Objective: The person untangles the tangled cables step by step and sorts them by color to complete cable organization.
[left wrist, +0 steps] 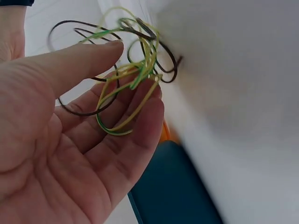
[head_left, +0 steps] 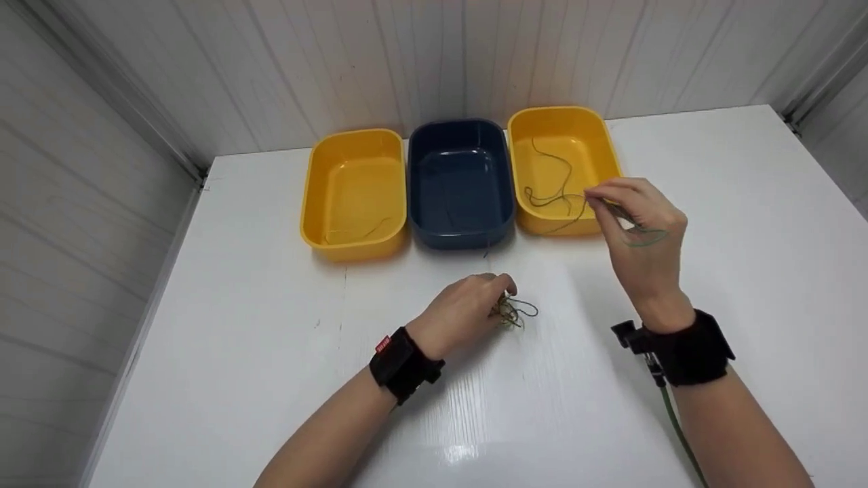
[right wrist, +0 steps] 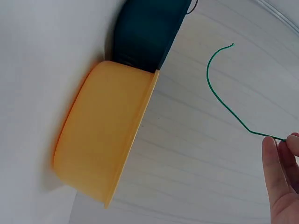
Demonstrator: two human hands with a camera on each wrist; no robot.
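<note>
Green wire [right wrist: 223,95], pinched in right hand [head_left: 641,234] over right yellow tub [head_left: 563,122].
Wire runs curved from the fingertips toward the tub, free end away from the palm. Left hand [head_left: 468,308] pinches wire tangle [left wrist: 126,74] on table [head_left: 271,325].

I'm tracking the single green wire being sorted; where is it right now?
In the head view the green wire is pinched in the right hand, at the near rim of the right yellow tub, right of the blue tub.
</note>
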